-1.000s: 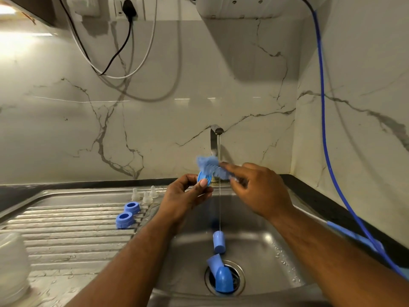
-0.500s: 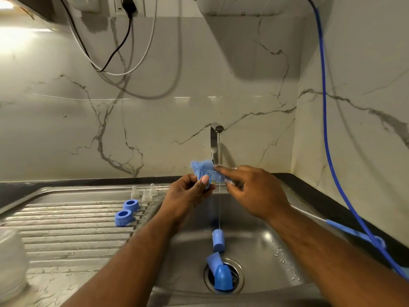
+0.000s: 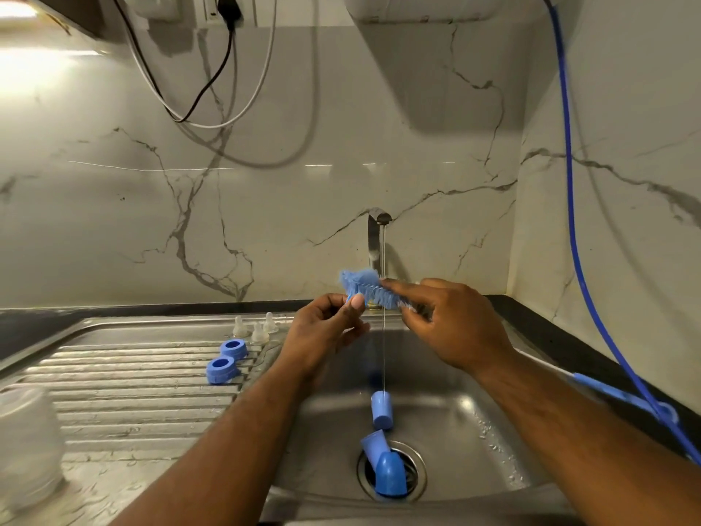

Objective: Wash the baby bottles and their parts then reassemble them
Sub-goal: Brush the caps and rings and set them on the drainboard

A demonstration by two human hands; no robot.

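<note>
Fingers [image 3: 396, 288] of right hand [image 3: 455, 328] around blue brush [image 3: 362, 282]

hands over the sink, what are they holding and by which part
Right hand grips the blue brush just behind its bristles; left hand pinches a small blue piece, mostly hidden.

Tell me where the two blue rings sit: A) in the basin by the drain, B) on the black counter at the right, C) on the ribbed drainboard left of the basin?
C: both blue rings stand on the ribbed drainboard, near the clear teats.
</note>
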